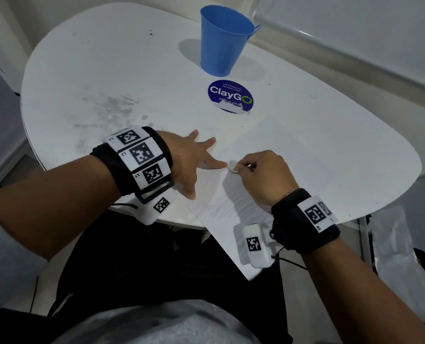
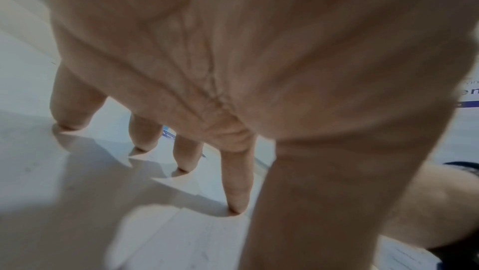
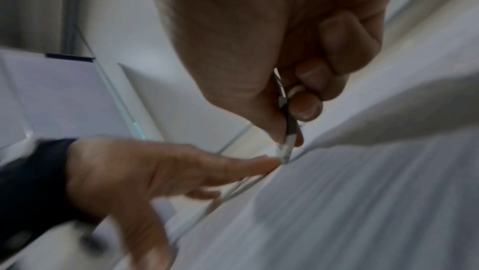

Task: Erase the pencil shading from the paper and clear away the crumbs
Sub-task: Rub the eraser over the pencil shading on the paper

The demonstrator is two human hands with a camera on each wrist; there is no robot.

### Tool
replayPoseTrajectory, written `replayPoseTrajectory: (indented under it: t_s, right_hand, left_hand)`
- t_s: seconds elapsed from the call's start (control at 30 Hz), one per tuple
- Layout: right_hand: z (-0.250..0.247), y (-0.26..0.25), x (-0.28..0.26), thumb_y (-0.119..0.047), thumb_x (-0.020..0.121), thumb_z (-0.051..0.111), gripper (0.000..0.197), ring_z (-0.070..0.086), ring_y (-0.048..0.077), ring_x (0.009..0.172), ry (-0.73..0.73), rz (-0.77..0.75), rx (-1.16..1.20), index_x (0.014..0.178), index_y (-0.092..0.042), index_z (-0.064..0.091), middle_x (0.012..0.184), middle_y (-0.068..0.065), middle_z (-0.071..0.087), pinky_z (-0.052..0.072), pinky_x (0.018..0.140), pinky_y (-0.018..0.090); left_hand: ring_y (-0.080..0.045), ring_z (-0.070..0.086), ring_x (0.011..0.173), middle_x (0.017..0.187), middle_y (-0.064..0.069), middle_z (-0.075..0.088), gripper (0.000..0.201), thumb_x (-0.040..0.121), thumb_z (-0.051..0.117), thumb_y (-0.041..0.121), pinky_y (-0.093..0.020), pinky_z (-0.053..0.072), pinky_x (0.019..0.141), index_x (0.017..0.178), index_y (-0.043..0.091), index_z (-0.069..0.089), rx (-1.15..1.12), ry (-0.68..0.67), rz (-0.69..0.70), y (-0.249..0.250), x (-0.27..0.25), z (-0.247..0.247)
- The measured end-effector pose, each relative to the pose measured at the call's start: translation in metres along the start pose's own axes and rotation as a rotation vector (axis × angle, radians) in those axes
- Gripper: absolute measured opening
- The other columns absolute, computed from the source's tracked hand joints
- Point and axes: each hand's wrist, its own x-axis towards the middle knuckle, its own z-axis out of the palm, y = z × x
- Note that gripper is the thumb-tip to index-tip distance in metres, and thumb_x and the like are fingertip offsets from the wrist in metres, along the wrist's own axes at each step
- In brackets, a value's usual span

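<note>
A smudged white table (image 1: 94, 78) by a pale wall carries a blue cup (image 1: 222, 40), a round sticker (image 1: 230, 95) and the paper (image 1: 293, 155), whose near corner overhangs the edge. The left hand (image 1: 194, 157) lies spread on the paper; the right hand (image 1: 261, 175) pinches an eraser (image 1: 232, 168).

Left wrist: straight fingertips (image 2: 237, 202) press the table (image 2: 31, 90).

Right wrist: thumb and fingers (image 3: 304, 108) clamp the eraser (image 3: 286, 147) onto the paper (image 3: 362, 202).

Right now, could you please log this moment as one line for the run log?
left hand: flat, fingers spread, pressing paper | right hand: pinching eraser on paper | bucket: upright behind
</note>
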Motion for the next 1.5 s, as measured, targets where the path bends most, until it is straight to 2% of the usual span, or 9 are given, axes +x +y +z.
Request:
replayPoseTrajectory:
  t_s: [0.13,0.23,0.67,0.77,0.87,0.97,1.2,1.37,1.5]
  right_hand:
    - [0.009,-0.019,-0.016,-0.023,0.093,0.061,0.016,0.066,0.023,0.077,-0.105,-0.158,-0.162,0.089,-0.019,0.076,0.081,-0.001,0.073,0.053,0.073,0.033]
    - [-0.002,-0.009,-0.002,-0.022,0.092,0.063,0.015,0.068,0.023,0.086,-0.056,-0.074,-0.131,0.094,-0.018,0.078,0.089,0.0,0.075,0.054,0.081,0.034]
    - [-0.015,0.002,-0.022,-0.021,0.093,0.063,0.015,0.064,-0.002,0.071,-0.121,-0.038,0.127,0.095,-0.024,0.078,0.074,-0.018,0.069,0.047,0.069,0.016]
    - [-0.006,0.011,-0.034,-0.022,0.094,0.062,0.017,0.062,-0.003,0.072,-0.125,-0.039,0.117,0.101,-0.024,0.077,0.084,-0.019,0.071,0.044,0.068,0.013]
    - [0.003,0.018,-0.034,-0.023,0.094,0.061,0.02,0.066,0.002,0.083,-0.074,-0.037,0.065,0.106,-0.027,0.076,0.097,-0.015,0.074,0.053,0.077,0.021]
    - [0.005,0.017,-0.031,-0.028,0.092,0.062,0.019,0.068,0.007,0.088,-0.029,-0.046,0.025,0.104,-0.029,0.077,0.098,-0.013,0.075,0.055,0.082,0.031]
    - [0.012,-0.002,-0.04,-0.029,0.092,0.066,0.017,0.068,0.002,0.093,-0.204,-0.141,0.075,0.104,-0.028,0.077,0.109,-0.017,0.073,0.055,0.087,0.028]
    - [0.0,0.004,-0.029,-0.03,0.091,0.066,0.017,0.069,0.009,0.091,-0.037,-0.05,0.021,0.102,-0.026,0.078,0.099,-0.011,0.076,0.056,0.086,0.032]
    - [0.014,-0.01,-0.047,-0.025,0.092,0.065,0.017,0.068,0.0,0.09,-0.167,-0.16,0.054,0.103,-0.026,0.078,0.104,-0.019,0.073,0.054,0.084,0.021]
  left_hand:
    - [-0.02,-0.029,0.15,0.163,0.014,-0.029,0.108,0.082,0.073,0.037,-0.057,0.022,0.121,0.15,0.062,-0.007,0.027,0.009,0.007,-0.001,0.001,0.001]
    - [-0.019,-0.031,0.149,0.163,0.014,-0.029,0.108,0.082,0.073,0.038,-0.059,0.015,0.122,0.149,0.064,-0.007,0.017,-0.007,0.005,-0.003,0.001,0.0]
    - [-0.014,-0.03,0.149,0.16,0.02,-0.031,0.1,0.09,0.065,0.03,-0.056,0.014,0.123,0.148,0.064,-0.009,0.0,-0.012,0.009,-0.005,0.0,0.001]
    - [-0.014,-0.028,0.15,0.16,0.02,-0.031,0.091,0.098,0.056,0.025,-0.055,0.012,0.124,0.149,0.064,-0.009,0.01,-0.012,0.018,-0.007,-0.002,0.0]
    - [-0.017,-0.027,0.151,0.162,0.016,-0.03,0.074,0.105,0.046,0.041,-0.056,0.004,0.125,0.15,0.061,-0.008,0.007,0.013,0.044,-0.006,-0.004,0.002]
    - [-0.016,-0.029,0.15,0.16,0.017,-0.031,0.08,0.096,0.052,0.061,-0.052,-0.005,0.125,0.15,0.062,-0.007,-0.021,0.034,0.062,-0.006,-0.004,0.006]
    - [-0.017,-0.031,0.149,0.161,0.017,-0.032,0.091,0.087,0.065,0.059,-0.055,-0.004,0.124,0.147,0.067,-0.003,-0.04,0.017,0.045,-0.005,-0.002,0.003]
    - [-0.02,-0.029,0.15,0.162,0.014,-0.03,0.089,0.088,0.063,0.061,-0.056,-0.003,0.124,0.147,0.067,-0.004,-0.014,0.05,0.035,-0.002,-0.005,0.006]
    - [-0.02,-0.03,0.15,0.162,0.014,-0.03,0.091,0.087,0.066,0.06,-0.058,-0.002,0.124,0.147,0.067,-0.002,-0.028,0.041,0.037,-0.001,-0.006,0.004]
